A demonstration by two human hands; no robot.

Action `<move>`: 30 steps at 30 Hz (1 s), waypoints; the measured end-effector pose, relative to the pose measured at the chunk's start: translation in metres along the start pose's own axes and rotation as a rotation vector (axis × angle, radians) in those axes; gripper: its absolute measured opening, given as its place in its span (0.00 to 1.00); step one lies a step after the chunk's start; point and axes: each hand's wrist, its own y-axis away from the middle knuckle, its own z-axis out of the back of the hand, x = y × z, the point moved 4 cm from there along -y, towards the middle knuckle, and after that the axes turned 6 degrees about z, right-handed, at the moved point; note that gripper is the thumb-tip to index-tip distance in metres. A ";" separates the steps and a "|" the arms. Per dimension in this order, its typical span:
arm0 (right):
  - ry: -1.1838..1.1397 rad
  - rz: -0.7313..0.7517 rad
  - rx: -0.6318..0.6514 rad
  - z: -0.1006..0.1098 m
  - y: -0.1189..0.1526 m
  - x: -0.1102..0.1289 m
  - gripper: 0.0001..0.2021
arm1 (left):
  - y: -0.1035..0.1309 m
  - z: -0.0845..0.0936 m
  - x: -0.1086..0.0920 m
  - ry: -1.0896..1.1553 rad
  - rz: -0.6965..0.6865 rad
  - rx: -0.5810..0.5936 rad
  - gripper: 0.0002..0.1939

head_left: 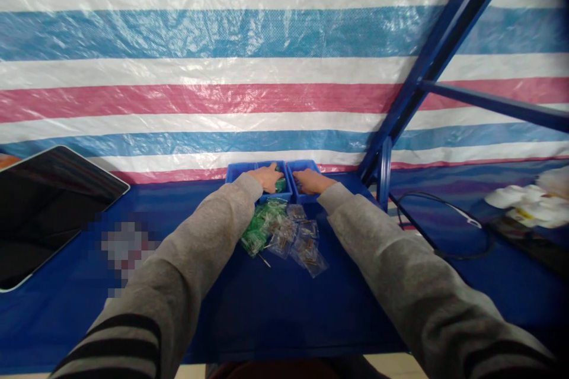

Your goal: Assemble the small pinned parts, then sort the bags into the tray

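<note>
Blue bins (236, 171): 3, hands (267, 179) in 2

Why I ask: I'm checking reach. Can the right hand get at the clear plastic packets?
Probably yes: the right hand is in a blue plastic bin, but the clear plastic packets lie uncovered just in front.

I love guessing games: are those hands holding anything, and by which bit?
It can't be told. The left hand is in the middle blue bin, near green things, the right hand in the right blue bin; any grip is hidden.
</note>
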 end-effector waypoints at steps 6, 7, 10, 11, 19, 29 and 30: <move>-0.012 -0.036 -0.061 -0.004 0.005 0.005 0.17 | -0.003 -0.006 -0.006 -0.057 -0.029 -0.250 0.17; -0.015 -0.048 -0.079 -0.004 0.006 0.006 0.17 | -0.003 -0.006 -0.006 -0.058 -0.015 -0.289 0.15; -0.029 -0.070 -0.124 -0.002 0.008 0.010 0.15 | -0.004 -0.010 -0.007 -0.051 0.030 -0.348 0.14; -0.034 -0.076 -0.136 -0.001 0.008 0.010 0.14 | -0.004 -0.011 -0.007 -0.047 0.043 -0.357 0.14; -0.080 -0.160 -0.308 0.012 0.003 0.005 0.13 | 0.017 0.012 -0.002 0.061 0.069 -0.533 0.11; -0.720 0.079 -0.751 0.031 0.065 0.062 0.08 | 0.125 -0.008 -0.015 0.548 -0.157 -0.813 0.12; -0.721 0.109 -0.729 0.024 0.070 0.073 0.08 | 0.129 -0.019 -0.016 0.549 -0.171 -0.778 0.13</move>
